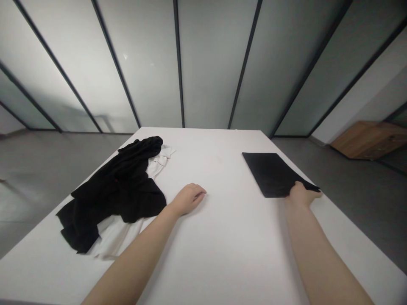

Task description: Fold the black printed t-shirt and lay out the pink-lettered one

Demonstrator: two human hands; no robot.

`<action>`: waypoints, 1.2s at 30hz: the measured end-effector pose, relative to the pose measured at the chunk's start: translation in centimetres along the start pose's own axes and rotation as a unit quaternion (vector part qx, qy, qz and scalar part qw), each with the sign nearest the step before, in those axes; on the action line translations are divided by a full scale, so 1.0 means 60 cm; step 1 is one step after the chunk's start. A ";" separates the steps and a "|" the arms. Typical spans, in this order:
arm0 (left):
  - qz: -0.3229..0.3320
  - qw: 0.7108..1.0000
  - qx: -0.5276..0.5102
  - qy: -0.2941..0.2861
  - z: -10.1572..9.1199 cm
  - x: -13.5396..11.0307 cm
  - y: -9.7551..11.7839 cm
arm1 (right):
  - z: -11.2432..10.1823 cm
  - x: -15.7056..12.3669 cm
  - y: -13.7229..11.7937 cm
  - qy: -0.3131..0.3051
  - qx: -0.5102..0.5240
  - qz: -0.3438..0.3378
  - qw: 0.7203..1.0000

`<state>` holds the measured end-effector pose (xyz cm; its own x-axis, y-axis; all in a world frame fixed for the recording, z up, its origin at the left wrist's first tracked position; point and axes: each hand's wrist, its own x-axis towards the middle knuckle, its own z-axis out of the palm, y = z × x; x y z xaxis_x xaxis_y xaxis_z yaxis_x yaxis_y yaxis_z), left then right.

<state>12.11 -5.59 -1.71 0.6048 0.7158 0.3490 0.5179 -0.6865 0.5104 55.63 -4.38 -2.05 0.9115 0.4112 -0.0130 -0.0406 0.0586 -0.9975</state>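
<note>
head-worn view over a white table [203,144], left to right: a crumpled black garment [117,190] lies on a rumpled white garment [117,237], whose ends show beyond and below it. the left hand [189,199] rests on the tabletop just beside the black garment, relaxed and empty, fingers loosely curled. a flat black cloth [270,173] lies toward the table's right side; the right hand [302,195] touches its near corner, though whether it grips the cloth cannot be told. a wooden cabinet [369,140] stands on the floor beyond the table, at far right.
</note>
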 end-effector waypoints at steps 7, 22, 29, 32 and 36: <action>0.012 1.000 -0.008 0.021 0.005 -0.002 -0.005 | 0.005 -0.038 -0.012 -0.074 -0.390 -0.344 0.851; 0.016 0.998 0.052 0.010 0.004 -0.004 -0.008 | 0.017 -0.017 0.046 -0.163 -0.565 -0.197 0.785; -0.066 0.997 0.014 0.043 -0.021 0.007 -0.016 | 0.030 -0.064 0.038 -0.221 -0.558 -0.301 0.741; -0.136 0.986 -0.048 0.090 -0.064 0.017 -0.046 | 0.035 -0.072 0.048 -0.260 -0.581 -0.303 0.709; -0.274 0.902 -0.124 0.309 -0.156 0.016 -0.110 | 0.033 -0.073 0.046 -0.244 -0.580 -0.314 0.710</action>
<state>3.61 0.80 2.61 -0.1933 0.9261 0.3239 0.4386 -0.2137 0.8729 50.71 -4.21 -4.62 0.3378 0.9188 0.2039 0.9350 -0.3028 -0.1848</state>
